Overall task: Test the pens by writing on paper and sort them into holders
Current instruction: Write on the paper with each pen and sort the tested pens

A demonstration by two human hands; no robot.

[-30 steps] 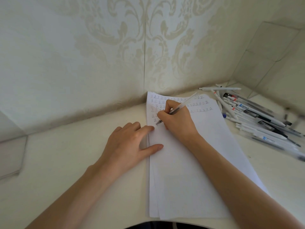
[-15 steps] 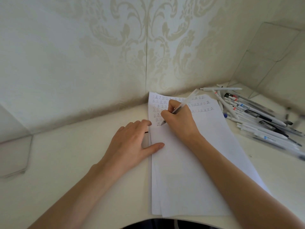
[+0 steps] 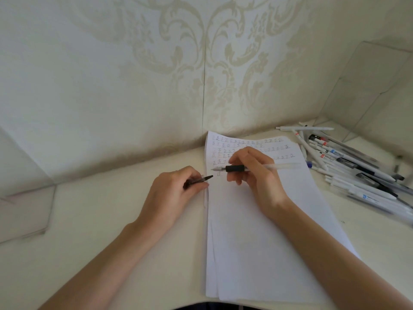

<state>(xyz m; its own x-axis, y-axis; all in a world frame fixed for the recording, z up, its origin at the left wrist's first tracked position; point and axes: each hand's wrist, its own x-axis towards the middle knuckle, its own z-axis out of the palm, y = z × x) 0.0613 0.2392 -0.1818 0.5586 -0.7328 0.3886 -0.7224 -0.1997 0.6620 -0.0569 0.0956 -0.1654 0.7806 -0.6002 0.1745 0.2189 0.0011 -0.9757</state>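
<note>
Lifting the pen (image 3: 268,167) off the paper (image 3: 257,242) now, right hand (image 3: 259,182) keeps its grip pinched on it; left hand (image 3: 174,193), flat before, pinches what's probably the cap (image 3: 199,181), so test's done I guess.

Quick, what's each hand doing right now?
Left hand: grips a black cap.
Right hand: holds a pen level over the paper.

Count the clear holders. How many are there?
2. The left holder sits at the far left; the right holder stands in the back right corner, behind the pen pile. Others may be hidden.
</note>
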